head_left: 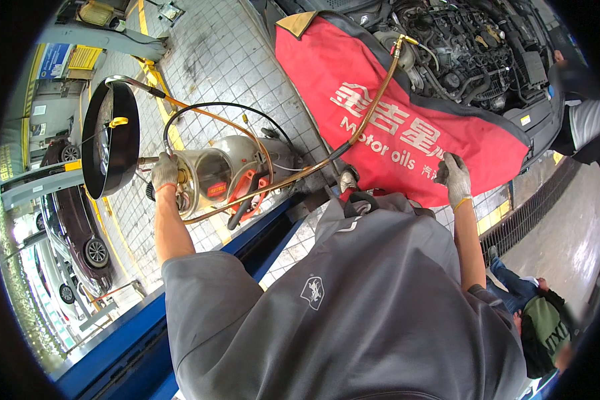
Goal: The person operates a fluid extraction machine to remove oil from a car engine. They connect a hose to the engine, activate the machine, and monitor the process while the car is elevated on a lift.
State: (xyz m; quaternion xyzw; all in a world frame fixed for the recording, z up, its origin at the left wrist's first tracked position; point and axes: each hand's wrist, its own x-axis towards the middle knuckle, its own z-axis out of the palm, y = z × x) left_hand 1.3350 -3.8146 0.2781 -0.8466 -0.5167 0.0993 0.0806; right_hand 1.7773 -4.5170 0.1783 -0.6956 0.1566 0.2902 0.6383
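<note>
My left hand [165, 171], in a pale work glove, is closed around a fitting at the top of a wheeled waste-oil drainer [237, 155]; its fingers partly hide the fitting. Below the hand sits the drainer's clear chamber [210, 175]. A round black catch pan [128, 147] is just left of the hand. My right hand [455, 179], also gloved, hovers over a red fender cover [313, 67], fingers loosely bent and nothing visible in them. From the drainer a brownish hose [300, 175] crosses the cover, ending at a brass fitting [400, 41] by the engine [457, 60].
A blue lift beam [140, 333] runs along my left side. The car's open engine bay lies ahead to the right. Two other people stand at the right, one in a green and black top [545, 327]. Parked cars [77, 227] line the far left, and a floor grate [530, 207] is at right.
</note>
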